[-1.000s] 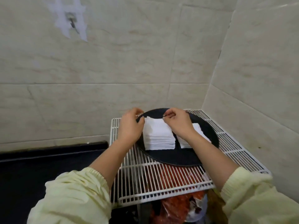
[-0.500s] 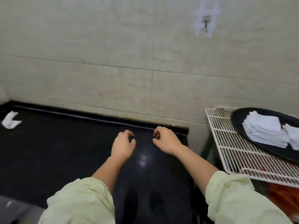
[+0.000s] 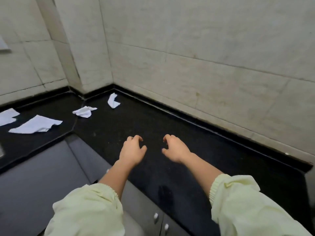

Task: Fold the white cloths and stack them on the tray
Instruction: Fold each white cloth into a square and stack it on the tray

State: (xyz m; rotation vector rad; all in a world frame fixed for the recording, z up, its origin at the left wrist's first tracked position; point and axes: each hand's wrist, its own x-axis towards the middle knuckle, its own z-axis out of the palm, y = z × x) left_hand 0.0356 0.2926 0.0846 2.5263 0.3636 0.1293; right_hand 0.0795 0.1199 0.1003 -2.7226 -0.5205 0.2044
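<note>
Both hands empty. Left hand (image 3: 133, 150) and right hand (image 3: 175, 149) are side by side over the black polished stone surface (image 3: 187, 133), palms down, fingers loosely curled, released, nothing gripped. Can't tell if the fingertips touch the stone.

Landmark: the jutting tiled wall corner (image 3: 92, 79).
- small crumpled white cloth (image 3: 113, 101): just right of the corner's foot, close to the back edge
- bunched white cloth (image 3: 84, 111): just in front of the corner
- larger flattened white cloth (image 3: 36, 125): well left of the corner
- partly cropped white cloth (image 3: 7, 116): furthest left of the corner, at the frame edge
- hands: well in front and to the right of the corner, apart from every cloth

The tray is not in view, so the stack count is unknown from here.

My read: this is the gap between cloths. All four lie loose and unfolded, scattered as if dropped, none squared up for folding. The hands are paired and half-curled, likely pre-shaped for a two-handed pinch on corners. The bare dark stretch under them looks like the folding spot, flat with good contrast against white.

The cloth by the corner's foot looks like the nearest pick. Thin and limp, it will drag and bunch unless lifted by two corners.

Grey cabinet front with knobs (image 3: 156, 216) sits below the surface's near edge.
</note>
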